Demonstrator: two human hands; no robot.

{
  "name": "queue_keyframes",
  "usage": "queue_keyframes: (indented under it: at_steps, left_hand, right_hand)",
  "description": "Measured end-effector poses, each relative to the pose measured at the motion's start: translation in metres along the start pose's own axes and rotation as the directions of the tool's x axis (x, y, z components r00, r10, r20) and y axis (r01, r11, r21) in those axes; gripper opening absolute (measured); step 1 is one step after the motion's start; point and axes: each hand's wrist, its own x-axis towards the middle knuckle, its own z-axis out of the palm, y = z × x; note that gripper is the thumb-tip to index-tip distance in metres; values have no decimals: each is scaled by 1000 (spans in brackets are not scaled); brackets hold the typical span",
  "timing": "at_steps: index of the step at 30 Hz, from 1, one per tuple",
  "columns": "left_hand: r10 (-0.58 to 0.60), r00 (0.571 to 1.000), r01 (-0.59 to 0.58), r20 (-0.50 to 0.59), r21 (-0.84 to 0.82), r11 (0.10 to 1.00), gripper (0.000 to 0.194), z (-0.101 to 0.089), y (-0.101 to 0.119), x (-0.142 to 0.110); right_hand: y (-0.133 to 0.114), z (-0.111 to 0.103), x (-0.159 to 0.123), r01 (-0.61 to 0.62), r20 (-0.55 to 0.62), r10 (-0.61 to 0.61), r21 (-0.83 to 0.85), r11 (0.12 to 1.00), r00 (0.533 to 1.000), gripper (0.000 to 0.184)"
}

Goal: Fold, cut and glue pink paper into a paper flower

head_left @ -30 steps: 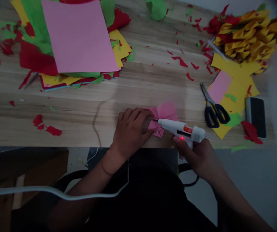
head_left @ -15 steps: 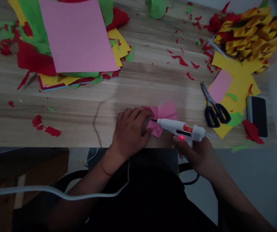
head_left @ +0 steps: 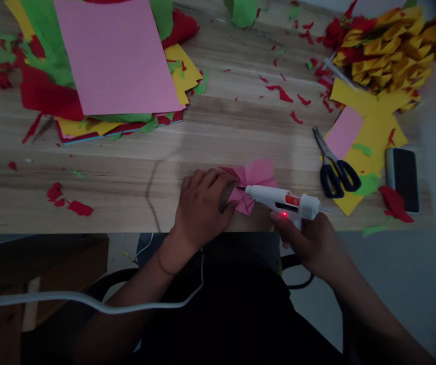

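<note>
A folded pink paper piece [head_left: 260, 173] lies near the table's front edge, with creases and dark pen lines on its lower part. Over its left side rests my left hand [head_left: 205, 205], thumb and fingers closed on the paper's edge. My right hand [head_left: 309, 238] is wrapped round the handle of a white hot glue gun [head_left: 273, 195], which has an orange label and a lit red light. The gun's nozzle points left and meets the paper close to my left fingertips. Whether glue is coming out is hidden. A clear glue stick juts from the gun's back end.
Black-handled scissors [head_left: 335, 172] lie on yellow paper [head_left: 375, 137] at right, near a phone [head_left: 403, 180]. Folded yellow paper pieces [head_left: 393, 50] are heaped at the far right. A stack topped by a pink sheet [head_left: 119, 61] stands at left. A white cable [head_left: 88, 302] crosses the lower left.
The view has shifted slightly, so the things on the table appear a little further left. Both hands, the glue gun and the pink paper keep the same arrangement.
</note>
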Motion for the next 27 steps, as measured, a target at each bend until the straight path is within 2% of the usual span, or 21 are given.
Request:
queue_keyframes:
  at_steps: [7,15,27]
  left_hand:
    - [2,1000,-2,-4,4,1000,32,0,0,1]
    - [6,1000,-6,-11,1,1000,31,0,0,1]
    - [1,1000,-1,-9,3,1000,31,0,0,1]
  right_hand:
    - [1,0,1,53,-21,-54,-34,998,998,32]
    - [1,1,4,64,-9,-65,-55,996,998,34]
    - [-2,-1,2,6,3,-6,-25,1000,1000,38]
